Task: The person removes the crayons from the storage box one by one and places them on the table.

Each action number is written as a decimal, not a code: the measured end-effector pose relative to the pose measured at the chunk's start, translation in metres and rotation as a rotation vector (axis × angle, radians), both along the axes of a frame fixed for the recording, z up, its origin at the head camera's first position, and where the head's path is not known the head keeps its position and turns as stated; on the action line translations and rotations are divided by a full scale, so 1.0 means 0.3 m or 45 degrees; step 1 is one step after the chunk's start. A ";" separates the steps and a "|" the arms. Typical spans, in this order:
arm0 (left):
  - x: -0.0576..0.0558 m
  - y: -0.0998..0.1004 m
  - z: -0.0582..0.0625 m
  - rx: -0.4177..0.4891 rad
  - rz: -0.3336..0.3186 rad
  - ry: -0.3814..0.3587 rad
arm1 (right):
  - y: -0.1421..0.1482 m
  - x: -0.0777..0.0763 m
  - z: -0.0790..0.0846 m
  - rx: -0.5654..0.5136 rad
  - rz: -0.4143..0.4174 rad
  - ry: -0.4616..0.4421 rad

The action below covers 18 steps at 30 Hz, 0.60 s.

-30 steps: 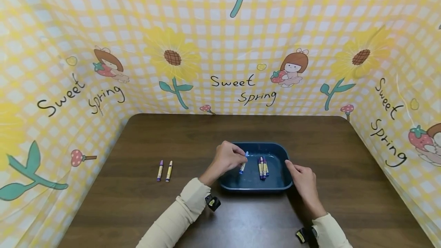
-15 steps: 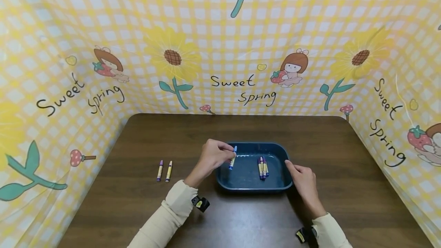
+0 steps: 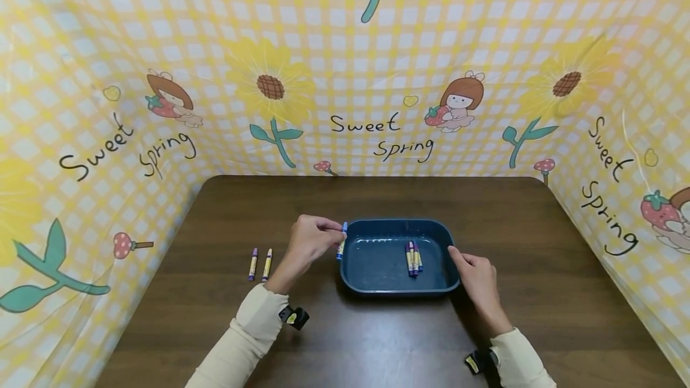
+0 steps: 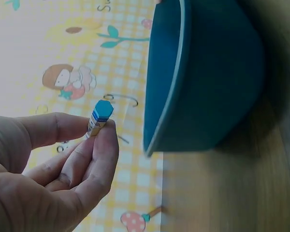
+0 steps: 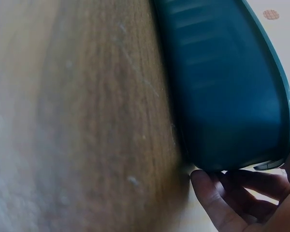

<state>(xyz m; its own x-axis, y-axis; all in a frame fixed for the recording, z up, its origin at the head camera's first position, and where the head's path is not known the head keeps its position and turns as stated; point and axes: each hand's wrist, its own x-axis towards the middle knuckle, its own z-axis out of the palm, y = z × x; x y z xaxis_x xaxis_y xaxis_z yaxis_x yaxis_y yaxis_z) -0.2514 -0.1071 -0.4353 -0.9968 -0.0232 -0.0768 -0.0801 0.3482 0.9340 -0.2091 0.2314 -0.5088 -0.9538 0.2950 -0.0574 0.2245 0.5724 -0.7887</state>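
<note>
Between thumb and fingertips, my left hand point(image 3: 309, 243) pinches a blue crayon point(image 3: 341, 247), held upright at the left rim of a dark blue tray point(image 3: 372, 268). Up close in the left wrist view, the crayon's flat blue end point(image 4: 104, 109) points toward the camera, apart from the tray's wall point(image 4: 217, 87). At the tray's right end, my right hand point(image 3: 478, 283) grips the rim, thumb on top and fingers against the outer wall point(image 5: 222, 106). Several crayons point(image 3: 414, 259) lie together inside the tray, right of its middle.
Two more crayons, one purple-tipped point(image 3: 253, 264) and one pale-tipped point(image 3: 266, 265), lie side by side on the brown wooden table point(image 3: 259, 208), left of the left hand. A yellow checked cloth point(image 3: 345, 64) hangs around the back and sides.
My left hand has moved left with the blue crayon, from above the tray's inside to its left rim. The right hand stays at the tray's right end.
</note>
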 end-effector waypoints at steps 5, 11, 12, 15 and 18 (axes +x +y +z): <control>0.007 -0.061 -0.012 -0.054 0.056 -0.016 | -0.002 0.004 -0.006 0.001 0.000 0.006; 0.003 -0.130 -0.014 -0.098 0.074 -0.042 | -0.001 -0.004 -0.002 0.024 -0.015 0.047; 0.003 -0.142 -0.016 -0.107 0.081 -0.047 | -0.001 -0.005 0.001 0.022 -0.013 0.049; 0.001 -0.177 -0.028 -0.158 0.116 -0.061 | 0.000 -0.005 0.004 0.018 -0.006 0.032; 0.000 -0.210 -0.048 -0.188 0.145 -0.070 | 0.001 0.000 0.004 0.007 -0.005 0.008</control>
